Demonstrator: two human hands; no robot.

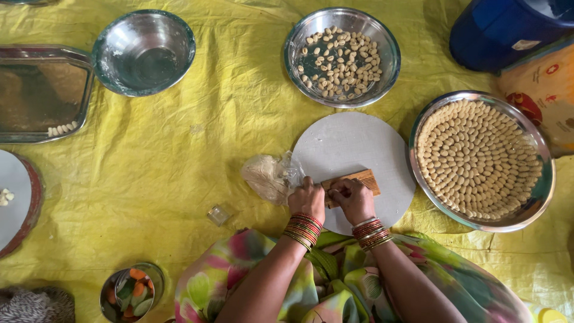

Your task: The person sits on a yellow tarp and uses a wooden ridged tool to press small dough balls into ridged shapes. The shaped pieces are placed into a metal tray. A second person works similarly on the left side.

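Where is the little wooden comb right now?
The wooden comb lies on the round grey board at centre, under both hands, left of the big steel plate of shaped pieces.

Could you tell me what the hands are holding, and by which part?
Both hands, left hand and right hand, grip the ridged wooden comb at its near end, over the round grey board.

The scene is lit evenly by soft, bright daylight, and only faint shadows are cast. Mild glare is seen on the empty steel bowl (143,52). Focus is kept sharp throughout, with slight stretching at the edges.
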